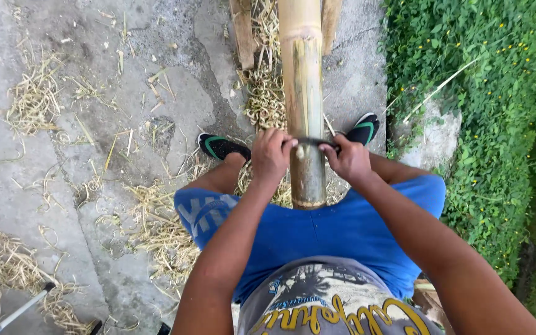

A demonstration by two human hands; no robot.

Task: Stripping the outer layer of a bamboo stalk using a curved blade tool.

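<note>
Soft, even daylight fills the scene, with no hard shadows on the concrete (125,186) left of the bamboo pole (303,93). The pole carries a pale sheen along its length. Right of the pole the hedge (491,124) darkens toward the frame edge, and the view bows slightly at the corners.

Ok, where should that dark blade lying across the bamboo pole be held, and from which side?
Grip the blade at its two ends, one per side of the bamboo pole, as the left hand and right hand do. It lies crosswise over the rounded pole, so only the ends are free.
</note>
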